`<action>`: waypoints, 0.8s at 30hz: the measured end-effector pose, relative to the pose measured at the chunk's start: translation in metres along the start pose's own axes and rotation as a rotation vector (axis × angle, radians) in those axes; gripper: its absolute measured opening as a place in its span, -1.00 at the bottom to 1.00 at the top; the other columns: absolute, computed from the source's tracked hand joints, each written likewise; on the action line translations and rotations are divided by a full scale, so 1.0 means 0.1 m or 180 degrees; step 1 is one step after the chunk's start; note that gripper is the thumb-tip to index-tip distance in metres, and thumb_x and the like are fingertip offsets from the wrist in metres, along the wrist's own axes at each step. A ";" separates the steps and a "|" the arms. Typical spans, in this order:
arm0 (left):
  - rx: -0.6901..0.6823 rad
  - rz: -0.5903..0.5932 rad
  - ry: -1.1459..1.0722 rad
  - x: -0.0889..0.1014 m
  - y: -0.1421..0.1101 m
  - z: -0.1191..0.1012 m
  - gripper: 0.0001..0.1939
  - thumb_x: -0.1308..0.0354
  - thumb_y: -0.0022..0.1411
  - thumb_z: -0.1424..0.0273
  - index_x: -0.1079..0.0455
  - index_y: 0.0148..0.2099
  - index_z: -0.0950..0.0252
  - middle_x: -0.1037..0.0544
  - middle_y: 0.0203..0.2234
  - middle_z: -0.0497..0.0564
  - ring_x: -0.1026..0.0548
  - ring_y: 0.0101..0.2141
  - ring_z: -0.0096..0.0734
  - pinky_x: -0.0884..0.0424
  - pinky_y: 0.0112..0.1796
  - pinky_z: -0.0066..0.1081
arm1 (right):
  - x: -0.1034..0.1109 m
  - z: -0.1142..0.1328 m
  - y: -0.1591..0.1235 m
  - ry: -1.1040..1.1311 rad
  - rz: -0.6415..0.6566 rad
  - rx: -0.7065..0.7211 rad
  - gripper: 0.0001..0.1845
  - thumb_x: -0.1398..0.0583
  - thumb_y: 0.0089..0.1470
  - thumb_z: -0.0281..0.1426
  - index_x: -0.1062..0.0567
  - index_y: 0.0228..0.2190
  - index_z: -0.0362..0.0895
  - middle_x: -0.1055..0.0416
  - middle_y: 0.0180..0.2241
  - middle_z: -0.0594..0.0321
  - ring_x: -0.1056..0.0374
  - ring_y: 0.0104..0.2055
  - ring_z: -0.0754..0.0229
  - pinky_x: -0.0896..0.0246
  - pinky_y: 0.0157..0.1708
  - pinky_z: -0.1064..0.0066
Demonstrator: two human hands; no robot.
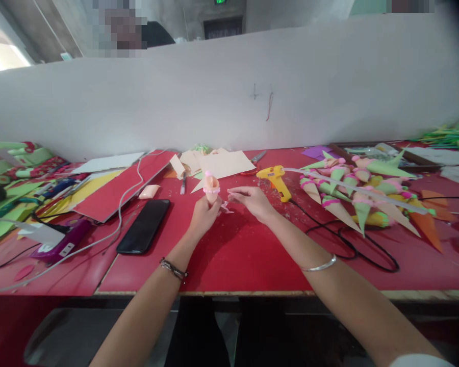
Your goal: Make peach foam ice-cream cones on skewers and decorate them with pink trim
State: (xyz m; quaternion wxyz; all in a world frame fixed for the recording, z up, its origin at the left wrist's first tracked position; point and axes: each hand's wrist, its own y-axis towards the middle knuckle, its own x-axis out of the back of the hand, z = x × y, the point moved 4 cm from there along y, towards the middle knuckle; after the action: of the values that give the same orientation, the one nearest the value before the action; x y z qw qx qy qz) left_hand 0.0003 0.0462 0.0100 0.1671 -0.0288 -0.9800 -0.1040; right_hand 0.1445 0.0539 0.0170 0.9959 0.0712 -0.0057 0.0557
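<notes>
My left hand [205, 215] is closed around a small peach paper cone [212, 194], held upright above the red table. A pink trim rings the cone near its top, and a pink pompom [208, 174] sits at its tip. To the right, my right hand [254, 202] has its thumb and fingertips pinched together near the cone, apart from it. Something tiny and pinkish shows at those fingertips, too small to name. A thin pink strip [226, 208] hangs beside my left hand. A yellow glue gun [274, 182] lies just beyond my right hand.
Several decorated paper cones [361, 196] are piled at the right, near the glue gun's black cord [352, 250]. A black phone [144, 226] and a purple power strip [67, 242] lie left. Scissors [258, 157] and cream paper sheets [227, 165] are at the back, before a white partition [199, 102].
</notes>
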 end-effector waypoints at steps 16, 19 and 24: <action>0.1117 0.0806 -0.2113 -0.15 -0.08 -0.01 -0.63 -0.21 -0.07 0.22 -0.08 -0.55 0.31 0.02 -0.76 -0.27 0.04 -0.75 -0.76 0.13 -0.71 -0.63 | -0.16 0.19 -0.11 -0.1176 0.0275 0.1057 -0.84 -0.13 -0.09 -0.47 -0.48 -0.38 -0.16 -0.43 -0.42 0.23 -0.33 -0.39 0.28 -0.21 -0.35 0.45; 0.1072 0.0698 -0.2090 -0.13 -0.07 0.01 -0.66 -0.23 -0.09 0.23 -0.14 -0.49 0.32 0.01 -0.77 -0.27 0.03 -0.75 -0.75 0.11 -0.71 -0.63 | -0.19 0.25 -0.15 -0.1712 0.0209 0.1403 -0.85 -0.12 -0.09 -0.51 -0.47 -0.42 -0.16 -0.36 -0.45 0.26 -0.27 -0.43 0.32 -0.17 -0.41 0.49; 0.1078 0.0618 -0.2206 -0.11 -0.06 0.00 -0.69 -0.23 -0.08 0.27 -0.16 -0.48 0.32 0.05 -0.79 -0.29 0.05 -0.75 -0.76 0.12 -0.71 -0.64 | -0.19 0.27 -0.17 -0.1416 0.0082 0.1480 -0.84 -0.10 -0.05 -0.49 -0.44 -0.37 -0.17 -0.34 -0.42 0.24 -0.28 -0.41 0.31 -0.19 -0.39 0.50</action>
State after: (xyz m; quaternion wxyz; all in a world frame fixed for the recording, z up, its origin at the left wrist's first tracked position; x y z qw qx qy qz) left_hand 0.0104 0.0402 0.0052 -0.1620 -0.1267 -0.9744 0.0912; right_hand 0.1272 0.0315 0.0410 0.9265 0.3073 -0.2113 0.0512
